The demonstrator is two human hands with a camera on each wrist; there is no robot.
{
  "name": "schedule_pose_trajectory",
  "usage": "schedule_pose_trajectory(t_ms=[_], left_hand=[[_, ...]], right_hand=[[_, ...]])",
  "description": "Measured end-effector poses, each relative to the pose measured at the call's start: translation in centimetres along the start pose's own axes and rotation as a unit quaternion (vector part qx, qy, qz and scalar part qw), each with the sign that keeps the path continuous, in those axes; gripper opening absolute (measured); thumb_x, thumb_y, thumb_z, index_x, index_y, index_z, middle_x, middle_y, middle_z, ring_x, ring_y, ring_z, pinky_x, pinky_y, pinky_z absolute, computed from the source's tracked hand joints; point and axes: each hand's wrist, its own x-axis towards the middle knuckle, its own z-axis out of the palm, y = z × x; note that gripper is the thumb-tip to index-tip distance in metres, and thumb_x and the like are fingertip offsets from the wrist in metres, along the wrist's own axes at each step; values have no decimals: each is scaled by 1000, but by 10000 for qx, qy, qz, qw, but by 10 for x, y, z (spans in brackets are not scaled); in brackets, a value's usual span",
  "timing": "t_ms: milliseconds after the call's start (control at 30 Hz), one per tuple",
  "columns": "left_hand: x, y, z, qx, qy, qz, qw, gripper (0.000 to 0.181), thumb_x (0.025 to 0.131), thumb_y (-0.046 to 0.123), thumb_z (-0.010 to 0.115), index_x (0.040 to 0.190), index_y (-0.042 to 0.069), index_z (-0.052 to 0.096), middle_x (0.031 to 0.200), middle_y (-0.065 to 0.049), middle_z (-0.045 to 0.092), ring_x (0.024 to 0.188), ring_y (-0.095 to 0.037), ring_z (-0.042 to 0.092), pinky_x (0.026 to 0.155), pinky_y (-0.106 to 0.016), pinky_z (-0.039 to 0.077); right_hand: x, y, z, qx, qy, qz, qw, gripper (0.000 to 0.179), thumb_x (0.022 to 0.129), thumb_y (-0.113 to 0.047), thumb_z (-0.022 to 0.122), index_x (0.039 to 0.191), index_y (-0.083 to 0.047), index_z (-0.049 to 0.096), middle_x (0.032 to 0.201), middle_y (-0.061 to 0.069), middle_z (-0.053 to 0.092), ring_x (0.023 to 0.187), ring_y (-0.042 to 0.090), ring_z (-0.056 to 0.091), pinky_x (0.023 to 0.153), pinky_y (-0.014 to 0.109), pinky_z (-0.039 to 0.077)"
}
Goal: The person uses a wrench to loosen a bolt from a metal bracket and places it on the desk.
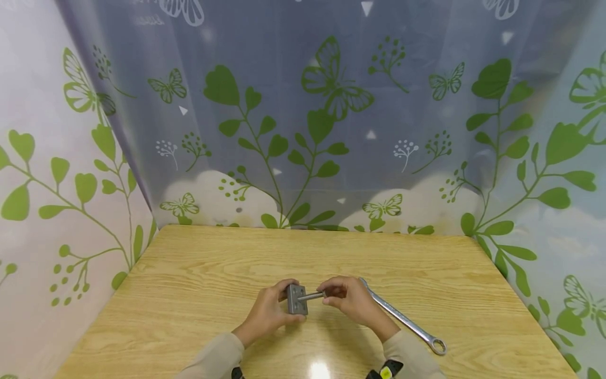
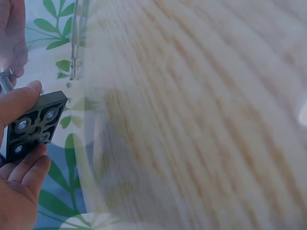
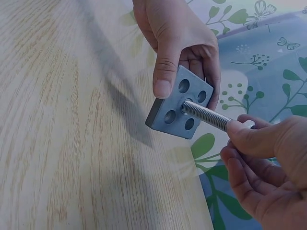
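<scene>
My left hand (image 1: 266,311) grips a square grey plate (image 1: 291,301) by its edges, thumb on one side and fingers on the other. Round holes mark the plate's corners in the right wrist view, and its ribbed underside (image 2: 34,128) faces the left wrist camera. From the middle of the plate's flat face a threaded bolt (image 3: 207,116) sticks out at a right angle. Thumb and fingers of my right hand (image 1: 354,301) pinch the bolt's outer end, which they largely hide. Both hands hold these parts above the wooden table.
A long silver wrench (image 1: 402,319) with a ring end lies slantwise on the wooden table (image 1: 199,273), close by the right hand and forearm. Behind and beside the table hang sheets (image 1: 293,173) printed with green leaves and butterflies.
</scene>
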Motion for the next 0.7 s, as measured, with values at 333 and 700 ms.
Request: schedule_pose_trajectory(t_ms=[333,700], left_hand=[[-1,0,0,15,-32,-24,10000,72,68,12,87,128,-6,52,121,-24,62,106,-36,64,88,-34,57],[0,1,1,-18,2,-14,10000,72,67,10,87,128,-6,52,120,-24,62,108,-38,63,89,-33,56]], right_hand=[[5,19,4,-479,-289,147,9983,39,88,-20,71,122,-4,61,96,8,67,82,16,63,69,28,55],[6,14,5,-26,-180,754,9970,51,99,-41,49,86,3,69,67,6,64,60,21,63,54,33,57]])
